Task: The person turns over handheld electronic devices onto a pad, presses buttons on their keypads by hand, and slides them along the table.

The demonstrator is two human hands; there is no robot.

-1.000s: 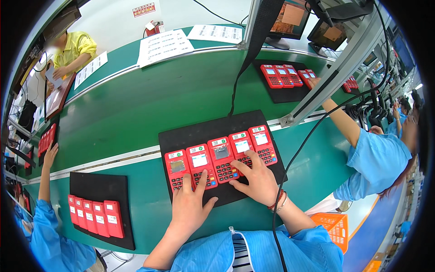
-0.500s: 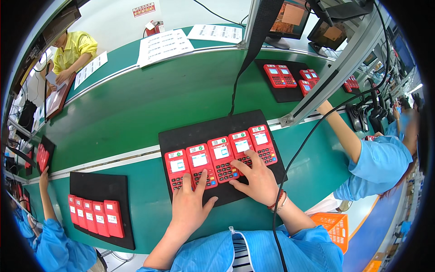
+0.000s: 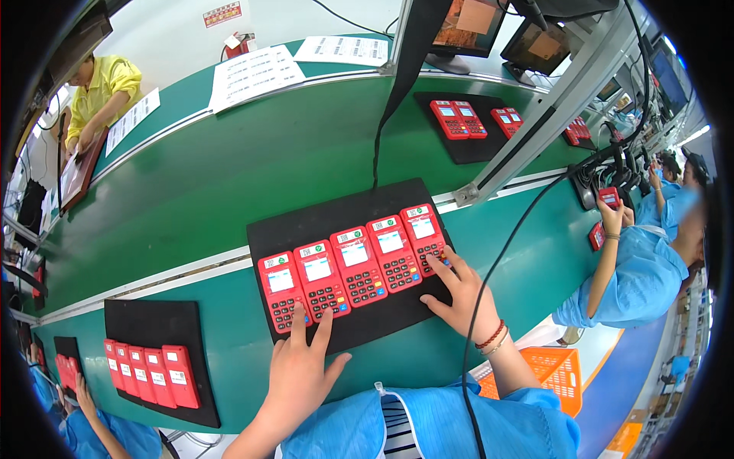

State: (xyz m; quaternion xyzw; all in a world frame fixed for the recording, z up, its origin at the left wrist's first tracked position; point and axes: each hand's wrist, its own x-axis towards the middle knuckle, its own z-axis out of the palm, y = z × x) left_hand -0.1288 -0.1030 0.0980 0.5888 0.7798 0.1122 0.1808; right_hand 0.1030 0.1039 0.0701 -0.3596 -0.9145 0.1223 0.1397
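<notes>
Five red terminals (image 3: 358, 269) lie face up at mid-frame, screens (image 3: 354, 253) lit.
The left hand (image 3: 300, 375), fingers parted, rests on the two leftmost keypads (image 3: 325, 294); the right hand (image 3: 465, 302), fingers also apart, touches the rightmost keypad (image 3: 423, 254). A black mat (image 3: 336, 208) lies beneath the terminals; an orange basket (image 3: 562, 375) stands at lower right.

Three white papers (image 3: 256, 76) are lying on the far green counter (image 3: 191, 98). Two dark screens (image 3: 449, 37) are standing at the top, and each is showing an orange note (image 3: 475, 15) stuck on it. A black strap (image 3: 405, 61) is hanging down nearby. An orange basket (image 3: 563, 373) is sitting low on the right. A person in yellow (image 3: 116, 86) is reaching down on the left.
</notes>
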